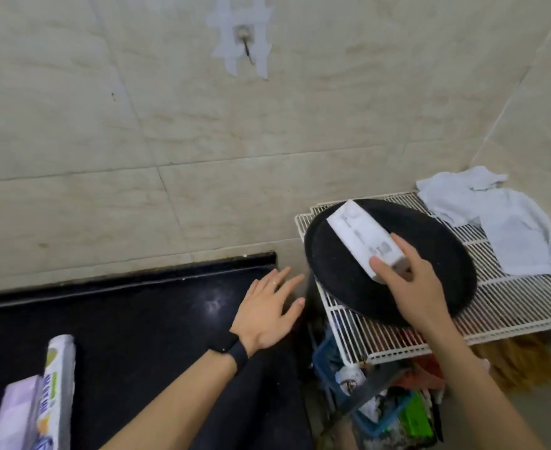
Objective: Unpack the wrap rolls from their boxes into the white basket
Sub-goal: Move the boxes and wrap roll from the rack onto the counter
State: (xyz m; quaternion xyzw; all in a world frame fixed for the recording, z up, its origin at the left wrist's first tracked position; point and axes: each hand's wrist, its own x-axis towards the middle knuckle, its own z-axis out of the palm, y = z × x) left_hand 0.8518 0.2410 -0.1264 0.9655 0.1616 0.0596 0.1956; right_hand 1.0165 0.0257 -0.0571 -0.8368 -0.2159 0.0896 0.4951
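Pale marbled wall tiles (111, 131) are filling the far side, a taped hook (245, 43) sticking out high up. A black counter (121, 319) is gleaming near left; a white wire rack (511, 306) is standing right.

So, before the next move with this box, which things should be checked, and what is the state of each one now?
1. Right hand has a firm grip on the white box: ok, fingers wrap its near end.
2. Left hand free to help: ok, open and holding nothing, over the black counter.
3. Box end opened: cannot tell.
4. White basket in view: not ok, not visible.
5. Box clear of the black tray on the wire rack: cannot tell, it is at or just above the tray.
6. Other boxes within reach: ok, near the counter's left edge.
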